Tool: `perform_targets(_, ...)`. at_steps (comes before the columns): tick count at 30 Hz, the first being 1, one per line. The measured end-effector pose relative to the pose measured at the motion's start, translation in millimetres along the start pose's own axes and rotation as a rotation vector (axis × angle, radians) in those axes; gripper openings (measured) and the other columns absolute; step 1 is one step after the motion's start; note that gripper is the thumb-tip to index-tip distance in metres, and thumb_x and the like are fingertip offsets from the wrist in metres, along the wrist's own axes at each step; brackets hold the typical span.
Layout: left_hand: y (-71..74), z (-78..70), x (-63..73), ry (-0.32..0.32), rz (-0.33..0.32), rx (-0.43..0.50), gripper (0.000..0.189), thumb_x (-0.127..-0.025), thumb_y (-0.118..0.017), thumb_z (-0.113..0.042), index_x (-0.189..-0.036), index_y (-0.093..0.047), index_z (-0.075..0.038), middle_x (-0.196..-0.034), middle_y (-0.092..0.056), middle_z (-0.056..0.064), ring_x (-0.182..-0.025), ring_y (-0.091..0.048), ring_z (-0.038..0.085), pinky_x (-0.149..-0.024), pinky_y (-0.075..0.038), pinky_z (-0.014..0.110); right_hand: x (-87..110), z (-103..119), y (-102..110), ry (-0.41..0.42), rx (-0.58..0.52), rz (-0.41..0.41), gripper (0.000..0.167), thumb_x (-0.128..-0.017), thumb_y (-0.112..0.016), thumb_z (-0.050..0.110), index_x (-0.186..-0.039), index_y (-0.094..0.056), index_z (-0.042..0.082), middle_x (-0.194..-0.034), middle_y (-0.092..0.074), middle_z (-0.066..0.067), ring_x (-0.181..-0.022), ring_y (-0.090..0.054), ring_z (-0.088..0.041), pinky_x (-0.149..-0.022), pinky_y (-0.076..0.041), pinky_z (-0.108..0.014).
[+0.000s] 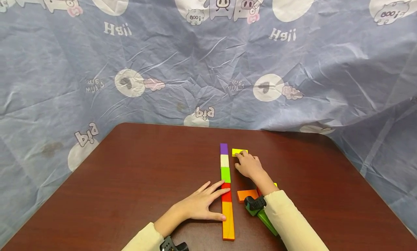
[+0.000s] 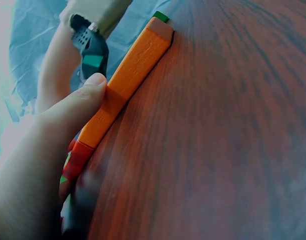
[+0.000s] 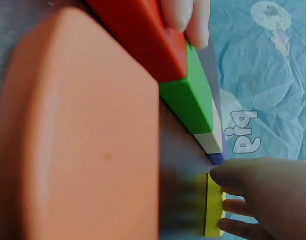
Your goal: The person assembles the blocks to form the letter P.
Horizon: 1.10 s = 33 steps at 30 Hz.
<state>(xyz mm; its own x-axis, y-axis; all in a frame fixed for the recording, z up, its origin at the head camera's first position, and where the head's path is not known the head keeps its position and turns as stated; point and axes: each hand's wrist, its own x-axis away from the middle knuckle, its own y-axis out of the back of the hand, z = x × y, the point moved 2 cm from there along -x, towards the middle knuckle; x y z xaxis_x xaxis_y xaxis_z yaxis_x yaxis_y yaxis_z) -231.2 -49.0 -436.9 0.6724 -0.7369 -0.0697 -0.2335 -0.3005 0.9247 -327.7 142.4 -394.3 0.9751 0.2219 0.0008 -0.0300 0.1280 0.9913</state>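
Observation:
A straight row of blocks runs away from me: orange (image 1: 228,222), red (image 1: 226,196), green (image 1: 225,174), white (image 1: 224,160) and purple (image 1: 223,149). My left hand (image 1: 198,205) spreads over the near half of this row. Its fingertips rest on the red block near the green one, while the thumb (image 2: 95,85) touches the orange block's left edge. Right of the row's far end lies a yellow block (image 1: 240,150), set crosswise. My right hand (image 1: 250,166) is over it, with fingers (image 3: 235,206) touching its top and the thumb near its left end.
Beneath my right forearm lie loose blocks: an orange one (image 1: 246,195), a green one (image 1: 268,222) and others partly hidden by the sleeve and wrist camera. The dark wooden table (image 1: 146,164) ends against a blue-grey printed cloth (image 1: 182,55).

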Motion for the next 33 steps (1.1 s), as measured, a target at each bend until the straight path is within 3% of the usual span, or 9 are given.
perform_targets(16,0.0,-1.0,-1.1,-0.001,0.002,-0.01,0.078,-0.08,-0.046,-0.068,-0.144,-0.02,-0.033,-0.154,-0.011,-0.005,-0.139,-0.024,0.019,-0.115,-0.014,0.043,-26.2,-5,-5,-0.002,-0.038,-0.022,0.045,-0.091,-0.05,0.022,-0.134,-0.045,0.008,-0.136,-0.041,-0.017,-0.123,-0.042,-0.035,-0.1,-0.032,-0.055)
perform_targets(33,-1.6,0.1,-1.8,-0.008,0.008,-0.011,0.078,-0.08,-0.046,-0.068,-0.144,-0.019,-0.033,-0.154,-0.011,-0.005,-0.138,-0.026,0.013,-0.115,-0.013,0.042,-30.1,-1,-8,0.006,-0.059,-0.011,0.046,-0.092,-0.049,0.024,-0.134,-0.044,0.008,-0.138,-0.039,-0.017,-0.125,-0.041,-0.033,-0.102,-0.03,-0.054)
